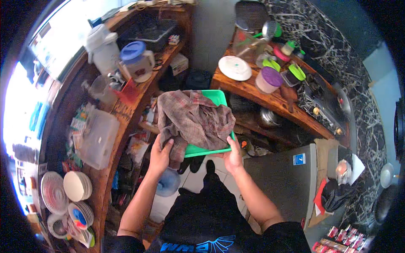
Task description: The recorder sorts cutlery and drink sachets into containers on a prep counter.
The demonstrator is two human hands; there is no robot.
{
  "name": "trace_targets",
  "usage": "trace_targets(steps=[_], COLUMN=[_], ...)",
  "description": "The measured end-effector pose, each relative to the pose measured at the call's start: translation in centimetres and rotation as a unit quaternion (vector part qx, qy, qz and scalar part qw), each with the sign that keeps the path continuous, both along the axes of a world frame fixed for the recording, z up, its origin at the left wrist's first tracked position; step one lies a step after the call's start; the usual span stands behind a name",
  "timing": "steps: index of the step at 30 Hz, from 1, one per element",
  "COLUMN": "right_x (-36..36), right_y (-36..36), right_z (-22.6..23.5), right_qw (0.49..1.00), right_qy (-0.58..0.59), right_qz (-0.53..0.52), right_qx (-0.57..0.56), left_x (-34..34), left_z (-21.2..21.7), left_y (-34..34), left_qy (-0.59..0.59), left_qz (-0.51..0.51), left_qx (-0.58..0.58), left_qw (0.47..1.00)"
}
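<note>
Held out in front of me, between both hands, is a shallow green plastic tray [218, 98]. A crumpled brown plaid cloth [196, 118] with reddish lines covers most of it and hangs over its left and near edges. My left hand [161, 155] grips the near left side, where the cloth drapes down; the tray's edge there is hidden by the fabric. At the near right corner, my right hand [232, 155] holds the tray, thumb on the rim and the other fingers underneath.
On the left, a wooden counter [110, 156] carries a blue-lidded pitcher [138, 63], a clear plastic box [99, 139] and stacked bowls [76, 186]. A wooden shelf [261, 96] at far right bears a white plate [235, 68] and a purple-lidded tub [269, 80]. A grey fridge [278, 168] stands at right.
</note>
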State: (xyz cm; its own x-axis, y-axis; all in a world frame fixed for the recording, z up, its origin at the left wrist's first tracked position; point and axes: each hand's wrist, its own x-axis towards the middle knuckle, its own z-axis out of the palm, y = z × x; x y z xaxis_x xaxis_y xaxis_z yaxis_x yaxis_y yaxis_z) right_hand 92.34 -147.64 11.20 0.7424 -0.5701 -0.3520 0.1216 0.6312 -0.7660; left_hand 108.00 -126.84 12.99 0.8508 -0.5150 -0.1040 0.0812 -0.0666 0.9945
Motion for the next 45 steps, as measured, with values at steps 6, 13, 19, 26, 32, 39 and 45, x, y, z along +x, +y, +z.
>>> trace_targets(steps=[6, 13, 19, 26, 32, 39, 45], right_x=[-1.7, -3.0, -1.6, -1.1, -2.4, -1.6, 10.6], right_y=[-8.8, -26.0, -38.5, -42.0, -38.9, -19.1, 5.0], right_z=[1.8, 2.8, -0.4, -2.7, -4.9, -13.3, -10.5], right_qw=[0.993, 0.967, 0.960, 0.967, 0.927, 0.904, 0.821], right_qy=[0.043, 0.028, 0.063, 0.044, 0.093, 0.188, -0.010], right_qz=[-0.078, -0.175, -0.231, -0.232, -0.343, -0.152, 0.282], right_qx=[-0.083, -0.181, -0.148, -0.100, -0.116, -0.353, -0.496], left_x=[2.8, 4.0, 5.4, 3.6, 3.7, 2.3, 3.7], left_z=[1.5, 3.6, 2.6, 0.4, -0.6, 0.5, -1.3], left_y=[-10.7, -30.8, -43.8, -33.7, -17.0, -0.7, 15.3], left_qy=[-0.002, -0.056, -0.158, -0.194, -0.150, -0.148, -0.312], left_qz=[-0.103, -0.151, -0.182, -0.114, 0.028, 0.234, 0.311], left_qx=[0.001, 0.029, 0.144, 0.067, 0.092, 0.135, 0.450], left_qw=[0.995, 0.987, 0.960, 0.972, 0.984, 0.951, 0.777])
